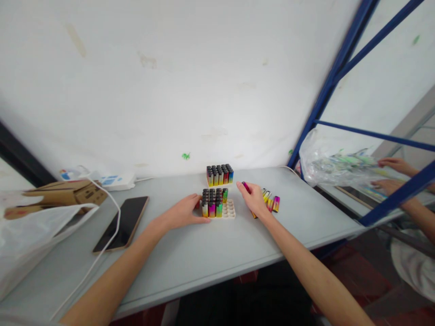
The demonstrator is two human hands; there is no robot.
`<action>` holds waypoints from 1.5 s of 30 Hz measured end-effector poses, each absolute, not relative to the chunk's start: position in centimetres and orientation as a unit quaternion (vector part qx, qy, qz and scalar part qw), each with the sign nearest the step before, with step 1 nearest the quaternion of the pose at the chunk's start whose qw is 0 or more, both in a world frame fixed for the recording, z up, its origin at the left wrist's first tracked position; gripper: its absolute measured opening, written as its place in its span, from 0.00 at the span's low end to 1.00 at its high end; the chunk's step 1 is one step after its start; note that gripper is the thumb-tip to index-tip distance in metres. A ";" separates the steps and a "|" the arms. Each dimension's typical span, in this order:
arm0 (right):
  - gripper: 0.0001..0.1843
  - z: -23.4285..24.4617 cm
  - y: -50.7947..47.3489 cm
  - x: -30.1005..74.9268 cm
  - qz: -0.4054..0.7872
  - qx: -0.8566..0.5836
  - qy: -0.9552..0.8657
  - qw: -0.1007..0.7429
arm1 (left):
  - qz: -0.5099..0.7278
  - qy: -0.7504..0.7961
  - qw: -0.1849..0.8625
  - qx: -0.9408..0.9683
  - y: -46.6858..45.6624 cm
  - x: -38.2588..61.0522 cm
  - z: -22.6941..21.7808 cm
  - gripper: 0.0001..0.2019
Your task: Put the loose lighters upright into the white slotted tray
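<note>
A white tray with round holes stands mid-table, its left part filled with upright lighters in several colours. My left hand is curved around the tray's left side, thumb along the front edge and fingers behind. To the right of the tray, my right hand is closed on a purple lighter, whose top end pokes out past the fingertips. Loose lighters in yellow, pink and purple lie just right of that hand, partly covered by it. Holes on the tray's right side show bare.
Behind stands a second tray of lighters. At left are a phone, a white cable, a cardboard box, a power strip and a plastic bag. Beyond the blue frame at right, another person's hands are near clear plastic packaging.
</note>
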State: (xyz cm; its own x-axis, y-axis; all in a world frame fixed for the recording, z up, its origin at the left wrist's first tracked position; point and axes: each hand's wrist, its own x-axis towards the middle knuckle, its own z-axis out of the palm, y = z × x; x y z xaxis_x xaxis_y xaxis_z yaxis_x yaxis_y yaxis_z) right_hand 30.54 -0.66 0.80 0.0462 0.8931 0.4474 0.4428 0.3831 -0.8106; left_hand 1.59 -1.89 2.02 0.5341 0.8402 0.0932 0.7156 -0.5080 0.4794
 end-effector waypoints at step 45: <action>0.21 2.2 -0.5 35.4 0.046 -0.554 -0.754 0.350 | 0.170 0.458 0.187 0.852 -1.7 1.5 1.9 0.25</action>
State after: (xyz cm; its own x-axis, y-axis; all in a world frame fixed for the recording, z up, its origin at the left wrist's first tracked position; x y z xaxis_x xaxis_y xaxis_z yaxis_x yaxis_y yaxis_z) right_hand 35.38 -0.54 2.18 -0.1417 0.8676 0.4766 0.8034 0.3821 -0.4567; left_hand 1.53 -1.72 1.91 0.5229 0.8441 0.1182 0.7166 -0.5105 0.4753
